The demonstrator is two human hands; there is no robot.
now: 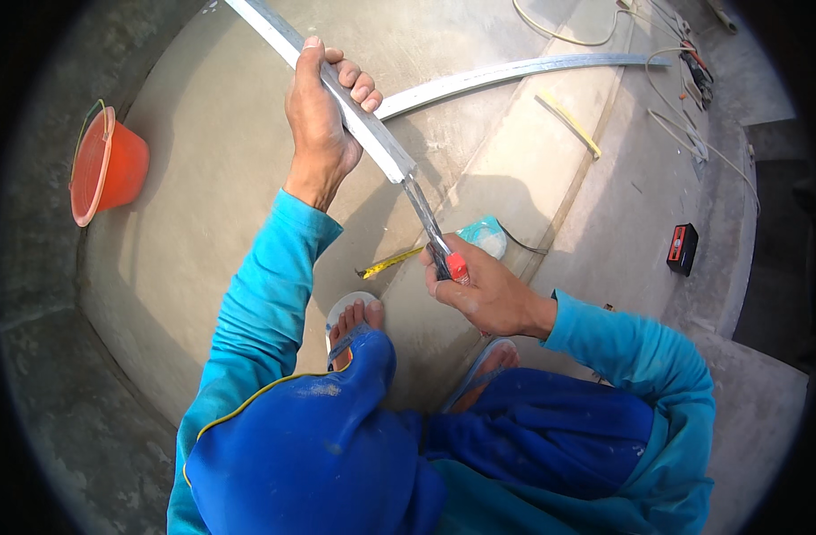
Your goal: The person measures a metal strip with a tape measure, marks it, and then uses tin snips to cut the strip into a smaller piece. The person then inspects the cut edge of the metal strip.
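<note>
My left hand (323,125) is wrapped round a long, pale metal channel (379,147), which slopes from the top of the view down toward my right hand. In my right hand (490,290) is a narrow metal hand tool (422,207) with a dark and red grip. Its far end meets the channel's near end; my fingers hide part of the grip, and its exact kind is unclear. A yellow tape measure blade (388,262) lies on the floor just left of the right hand. Behind that hand rests a light blue and white soft item (486,237).
A second metal channel (479,82) lies across the floor beyond. An orange bucket (127,165) is tipped over at left. At right are a yellow strip (568,125), a red and black box (683,249), a cable (684,129) and a dark tool (696,69). My sandaled feet are below.
</note>
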